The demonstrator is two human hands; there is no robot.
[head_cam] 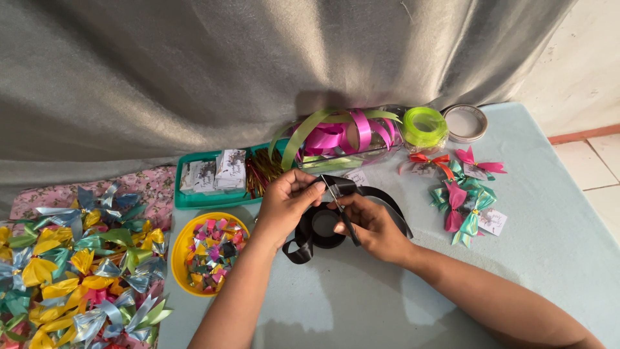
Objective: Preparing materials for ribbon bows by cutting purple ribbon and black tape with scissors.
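Pale blue tabletop [555,245] before a grey curtain [258,71]. Yellow bowl [179,258] — foil scraps; green tray [194,199] — small cards. At centre, left hand [284,203] pinches black ribbon [323,226]; right hand [374,227] closed on scissors [339,208].

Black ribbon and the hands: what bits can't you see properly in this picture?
Head view:
- Black ribbon roll: partly covered by the left hand and right hand.
- Scissors: handles hidden in the right hand.
- Green tray: cards too small to read.
- Pile of bows: cut off by the left and bottom edges.
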